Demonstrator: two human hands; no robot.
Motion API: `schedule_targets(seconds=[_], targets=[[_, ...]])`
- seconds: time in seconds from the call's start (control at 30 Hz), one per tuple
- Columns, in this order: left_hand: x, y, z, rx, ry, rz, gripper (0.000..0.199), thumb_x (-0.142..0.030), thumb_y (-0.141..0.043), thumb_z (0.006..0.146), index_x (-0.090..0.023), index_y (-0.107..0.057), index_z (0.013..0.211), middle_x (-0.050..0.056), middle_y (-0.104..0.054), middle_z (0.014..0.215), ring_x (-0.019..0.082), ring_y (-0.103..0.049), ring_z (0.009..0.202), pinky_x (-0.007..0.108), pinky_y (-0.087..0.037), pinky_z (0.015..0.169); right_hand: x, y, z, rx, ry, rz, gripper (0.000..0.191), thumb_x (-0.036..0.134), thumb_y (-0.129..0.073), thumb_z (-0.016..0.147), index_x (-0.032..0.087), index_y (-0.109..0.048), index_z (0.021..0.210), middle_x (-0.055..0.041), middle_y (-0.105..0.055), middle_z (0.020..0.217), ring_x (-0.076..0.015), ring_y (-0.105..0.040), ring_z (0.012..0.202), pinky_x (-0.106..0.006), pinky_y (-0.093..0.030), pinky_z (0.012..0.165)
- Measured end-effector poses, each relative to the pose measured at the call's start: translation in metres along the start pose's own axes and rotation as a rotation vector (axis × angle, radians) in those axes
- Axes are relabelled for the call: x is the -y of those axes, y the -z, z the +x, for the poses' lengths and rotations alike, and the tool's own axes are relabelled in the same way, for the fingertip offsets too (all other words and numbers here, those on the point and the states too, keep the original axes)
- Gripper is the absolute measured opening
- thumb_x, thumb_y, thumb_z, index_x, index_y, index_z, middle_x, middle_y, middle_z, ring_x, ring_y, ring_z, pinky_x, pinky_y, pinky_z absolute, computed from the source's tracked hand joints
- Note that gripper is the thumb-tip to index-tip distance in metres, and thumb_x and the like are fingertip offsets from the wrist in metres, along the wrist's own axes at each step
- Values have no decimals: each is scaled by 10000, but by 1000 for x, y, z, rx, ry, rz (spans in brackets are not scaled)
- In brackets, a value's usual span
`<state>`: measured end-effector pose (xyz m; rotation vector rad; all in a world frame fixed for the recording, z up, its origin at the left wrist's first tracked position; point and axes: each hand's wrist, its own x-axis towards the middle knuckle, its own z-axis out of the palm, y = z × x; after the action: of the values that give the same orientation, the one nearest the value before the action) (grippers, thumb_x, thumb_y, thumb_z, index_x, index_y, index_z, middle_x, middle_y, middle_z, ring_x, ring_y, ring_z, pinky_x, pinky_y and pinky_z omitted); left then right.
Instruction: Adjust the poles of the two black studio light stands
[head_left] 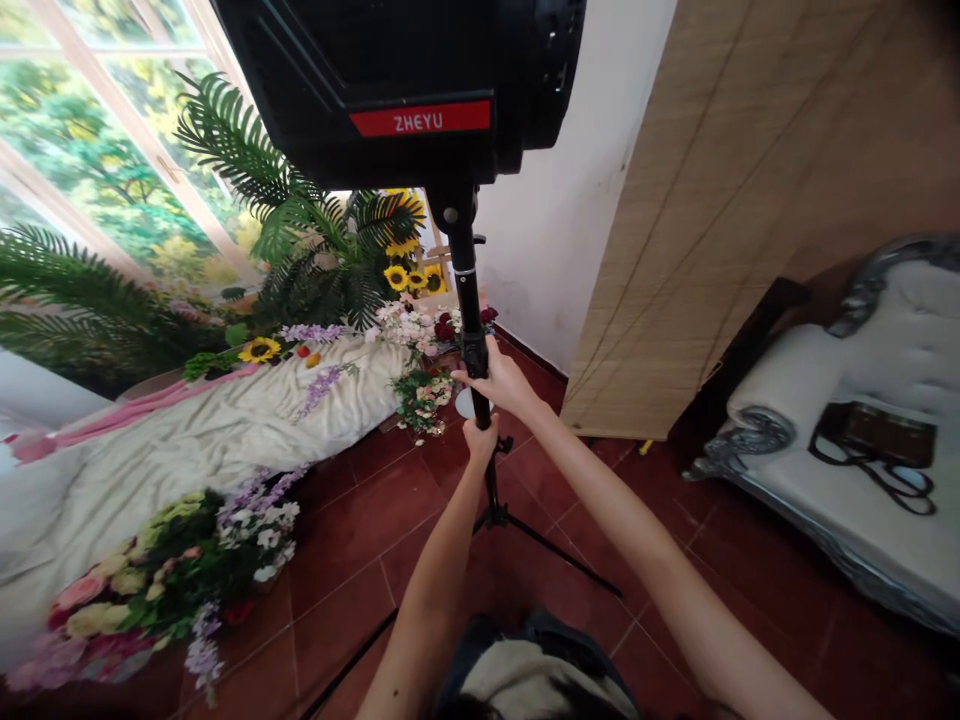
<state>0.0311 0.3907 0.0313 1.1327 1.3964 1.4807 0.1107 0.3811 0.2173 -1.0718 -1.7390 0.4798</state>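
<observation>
A black light stand (466,290) rises in front of me, carrying a large black studio light (420,60) with a red label reading ZHEYU. My left hand (480,438) is wrapped round the pole low down, just above a side knob (505,444). Higher up, my right hand (499,378) grips the pole by its black collar (473,348), with a finger stretched out to the left. The stand's legs (555,550) spread over the floor below. Part of the collar is hidden behind my right hand.
At left lies a bed with a crumpled cream cover (330,390), with flower bunches (172,570) along it. Palm leaves (315,230) stand by the window. A woven blind (637,280) hangs at right, beside a white sofa (892,400) holding a brown bag (885,435). Red tiles (360,550) cover the floor.
</observation>
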Motion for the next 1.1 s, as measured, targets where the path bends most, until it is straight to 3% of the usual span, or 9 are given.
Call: schedule_targets(seconds=[0.1, 0.2, 0.3, 0.37, 0.53, 0.7, 0.8, 0.9, 1.1], targets=[[0, 0, 0, 28, -39, 27, 279, -352, -641, 635, -178, -481, 486, -5, -501, 466, 115, -480, 428, 237, -403, 442, -11, 14, -35, -14, 9, -46, 511, 423, -631, 767, 214, -434, 1190, -73, -601, 1050, -209, -601, 945, -319, -502, 767], [-1, 0, 0, 17, -29, 26, 278, -335, -646, 625, -182, -466, 479, -10, -495, 462, 109, -482, 430, 226, -399, 439, -38, 19, -92, 19, -25, -172, 331, 382, -557, 824, 227, -527, 1115, -98, -575, 1124, -233, -539, 1068, -378, -476, 876], [-3, -1, -2, 7, -8, 36, 246, -324, -632, 637, -180, -489, 498, -6, -507, 469, 114, -494, 432, 229, -405, 438, -70, 9, -141, 175, -39, -217, 325, 357, -578, 806, 242, -556, 1109, -91, -586, 1141, -253, -527, 1102, -424, -446, 927], [-4, -2, -3, 15, 4, 27, 229, -323, -622, 647, -180, -504, 512, -4, -513, 471, 112, -496, 424, 225, -405, 431, -85, -3, -159, 187, -105, -190, 352, 373, -556, 821, 237, -535, 1145, -84, -609, 1112, -241, -564, 1053, -408, -459, 900], [-6, -2, -4, 4, 24, 18, 209, -285, -616, 633, -187, -497, 492, -4, -516, 452, 107, -499, 417, 213, -404, 423, -99, -27, -161, 54, -295, -103, 302, 466, -464, 867, 216, -567, 1002, -40, -670, 836, -199, -644, 773, -302, -481, 711], [-16, -2, -8, -9, 54, 20, 226, -284, -625, 628, -187, -485, 478, -1, -508, 439, 111, -495, 405, 219, -401, 417, -109, -36, -148, 16, -426, -161, 443, 548, -349, 885, 206, -582, 725, -44, -644, 638, -199, -629, 627, -269, -440, 620], [-21, -1, -10, -4, 56, 49, 243, -273, -623, 631, -191, -474, 457, 2, -501, 431, 112, -484, 401, 235, -410, 434, -115, -44, -144, 117, -621, 47, 556, 557, -233, 904, 191, -548, 630, -62, -618, 557, -190, -616, 563, -272, -448, 584], [-24, 0, -11, 7, 49, 51, 243, -260, -621, 633, -194, -476, 450, 3, -498, 430, 114, -479, 408, 245, -416, 460, -115, -44, -147, 231, -793, 254, 607, 562, -139, 910, 173, -558, 708, -73, -629, 582, -185, -616, 545, -279, -457, 548], [-23, 0, -11, 12, 55, 21, 213, -251, -632, 628, -184, -495, 479, -4, -500, 447, 116, -488, 431, 239, -402, 469, -104, -24, -161, 125, -392, -129, 411, 595, -526, 777, 218, -560, 937, -32, -664, 818, -183, -619, 712, -256, -422, 611]])
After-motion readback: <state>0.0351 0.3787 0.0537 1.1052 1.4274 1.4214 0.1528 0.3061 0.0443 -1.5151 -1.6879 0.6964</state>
